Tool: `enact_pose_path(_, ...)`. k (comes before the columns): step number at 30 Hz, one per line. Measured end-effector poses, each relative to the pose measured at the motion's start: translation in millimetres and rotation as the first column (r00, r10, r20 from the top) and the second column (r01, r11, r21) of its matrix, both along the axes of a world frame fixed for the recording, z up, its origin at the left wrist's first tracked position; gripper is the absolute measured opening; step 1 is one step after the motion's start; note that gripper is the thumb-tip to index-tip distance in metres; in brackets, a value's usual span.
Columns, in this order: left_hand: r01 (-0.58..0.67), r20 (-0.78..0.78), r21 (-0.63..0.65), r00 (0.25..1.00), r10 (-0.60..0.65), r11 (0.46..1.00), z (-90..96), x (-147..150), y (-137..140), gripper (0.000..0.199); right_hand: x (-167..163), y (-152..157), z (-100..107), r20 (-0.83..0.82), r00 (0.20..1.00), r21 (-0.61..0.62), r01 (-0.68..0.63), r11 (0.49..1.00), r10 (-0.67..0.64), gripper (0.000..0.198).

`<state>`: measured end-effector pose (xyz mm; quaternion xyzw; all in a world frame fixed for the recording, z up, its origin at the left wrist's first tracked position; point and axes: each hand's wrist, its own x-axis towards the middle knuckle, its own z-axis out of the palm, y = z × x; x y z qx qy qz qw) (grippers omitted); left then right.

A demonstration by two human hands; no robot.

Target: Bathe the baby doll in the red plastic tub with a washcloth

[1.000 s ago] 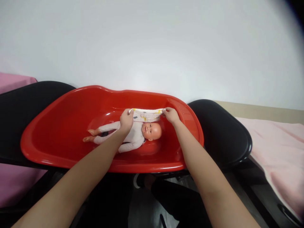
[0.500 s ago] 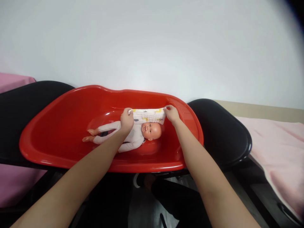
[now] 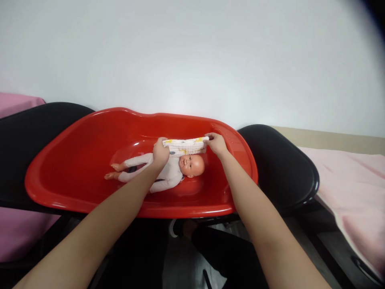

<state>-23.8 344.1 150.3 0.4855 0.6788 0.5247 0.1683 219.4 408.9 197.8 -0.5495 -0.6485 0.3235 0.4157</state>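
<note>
Fingers (image 3: 164, 143) of the left hand (image 3: 160, 152) and right hand (image 3: 217, 145) pinch opposite ends of a folded cloth (image 3: 185, 146), stretched just above the doll (image 3: 164, 170) lying in the red tub (image 3: 90, 132). Cloth looks soft, light and floppy, best gripped at its corners.

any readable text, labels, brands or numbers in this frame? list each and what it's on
None readable.
Cloth stretched between left hand and right hand: small yellow and dark printed marks, too small and blurred to tell whether they are letters or pictures.
Red tub: no label or brand visible.
Doll in a pale suit: no writing visible.
Pink cloth on the right: plain.
</note>
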Motion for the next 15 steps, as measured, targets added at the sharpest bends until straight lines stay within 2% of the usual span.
enact_pose_path(3,-0.019,0.061,0.025,0.998,0.018,0.999,-3.6,-2.1,2.2,0.017,-0.1,-3.0,2.7,0.065,0.998,0.053,-0.003,0.999,0.0,0.016)
enact_pose_path(5,-0.049,0.072,0.036,0.996,0.046,0.998,-5.0,-3.0,3.6,0.011,-0.2,-4.5,4.5,0.126,0.992,0.097,0.016,0.995,-0.028,0.014)
enact_pose_path(8,-0.096,0.046,0.071,0.995,0.093,0.993,-5.1,-3.3,4.8,0.008,-0.8,-5.4,5.9,0.152,0.986,0.118,0.056,0.991,-0.074,0.015)
enact_pose_path(15,-0.047,0.054,0.075,0.998,0.043,0.996,-3.4,-0.5,4.4,0.013,-0.2,-3.0,2.0,0.159,0.984,0.069,0.071,0.995,-0.082,0.018)
